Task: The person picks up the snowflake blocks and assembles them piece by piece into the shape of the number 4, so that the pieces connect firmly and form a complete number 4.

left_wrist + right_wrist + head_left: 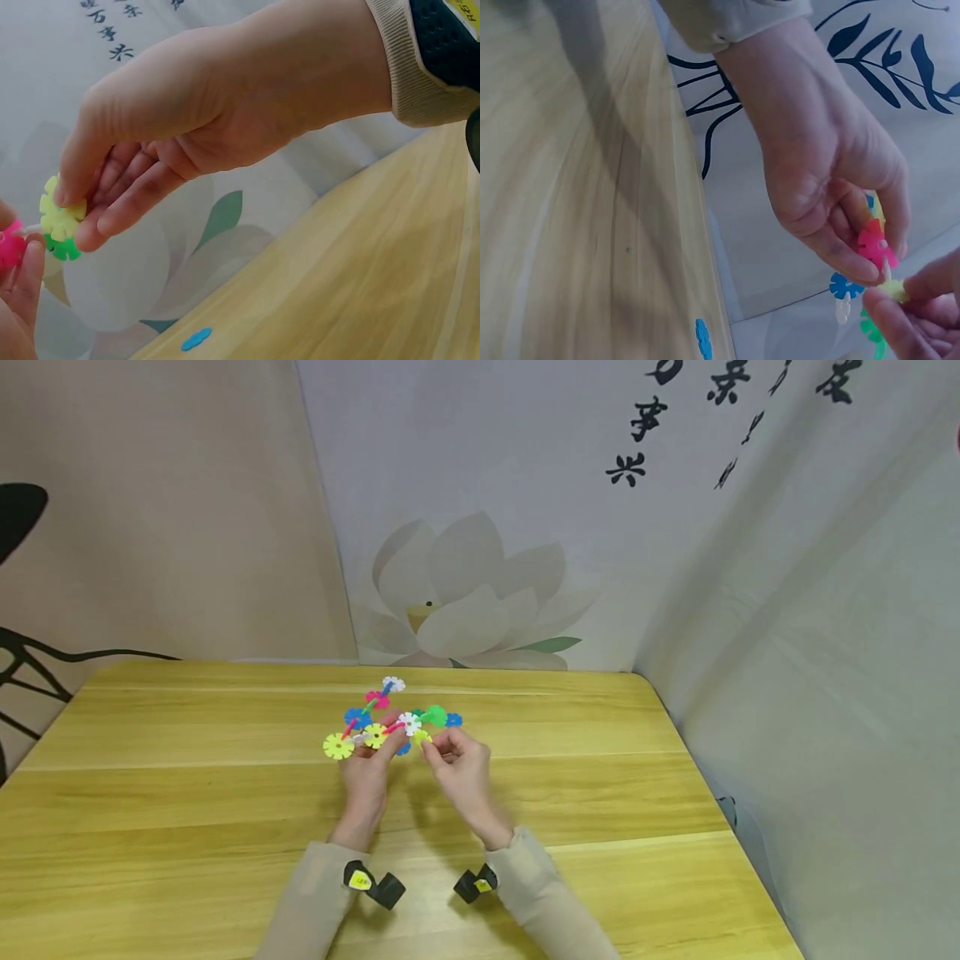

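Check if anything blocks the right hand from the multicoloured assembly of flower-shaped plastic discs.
Nothing visible does: the right hand pinches the assembly directly, and the left hand holds it alongside.

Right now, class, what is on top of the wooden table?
The left wrist view shows a blue flower-shaped piece lying on the table. In the head view, the left hand, right hand and joined toy pieces cover patches; anything beneath is hidden there.

I see linked discs (375, 737) above the table (187, 860), toward its far edge, with the left hand (366, 781) and, to its right, the right hand (462, 774) before them; a backdrop (510, 468) behind.
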`<state>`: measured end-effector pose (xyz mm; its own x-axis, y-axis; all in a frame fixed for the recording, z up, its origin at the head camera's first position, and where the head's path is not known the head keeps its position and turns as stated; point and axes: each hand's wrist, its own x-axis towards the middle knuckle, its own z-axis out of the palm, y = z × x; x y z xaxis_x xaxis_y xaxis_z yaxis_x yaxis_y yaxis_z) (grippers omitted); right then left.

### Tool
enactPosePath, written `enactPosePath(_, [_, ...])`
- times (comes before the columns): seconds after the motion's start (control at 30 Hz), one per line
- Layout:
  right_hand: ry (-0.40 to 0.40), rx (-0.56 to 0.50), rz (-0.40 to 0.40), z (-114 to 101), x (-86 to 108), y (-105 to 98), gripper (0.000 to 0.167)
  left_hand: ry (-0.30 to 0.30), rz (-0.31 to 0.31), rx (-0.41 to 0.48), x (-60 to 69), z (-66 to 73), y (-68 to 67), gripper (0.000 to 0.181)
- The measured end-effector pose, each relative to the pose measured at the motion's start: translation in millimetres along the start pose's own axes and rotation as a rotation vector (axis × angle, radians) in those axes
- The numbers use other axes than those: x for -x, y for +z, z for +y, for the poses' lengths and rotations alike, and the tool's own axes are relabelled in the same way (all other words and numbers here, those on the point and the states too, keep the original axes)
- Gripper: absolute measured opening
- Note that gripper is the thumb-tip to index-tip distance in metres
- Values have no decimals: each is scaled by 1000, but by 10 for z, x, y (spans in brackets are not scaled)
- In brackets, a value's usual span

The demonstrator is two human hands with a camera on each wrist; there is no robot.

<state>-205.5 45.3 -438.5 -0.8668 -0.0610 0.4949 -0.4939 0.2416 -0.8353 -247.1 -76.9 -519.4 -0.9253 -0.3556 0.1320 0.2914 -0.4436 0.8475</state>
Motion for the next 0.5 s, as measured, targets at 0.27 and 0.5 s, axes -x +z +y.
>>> enactPosePath(0.27, [-145, 57, 0, 14, 10, 32, 12, -24, 29, -33, -9, -6, 24, 33])
enactPosePath(0.5, [-180, 82, -2, 17, -1, 70, 14, -22, 69, 7, 65, 198, 142, 25])
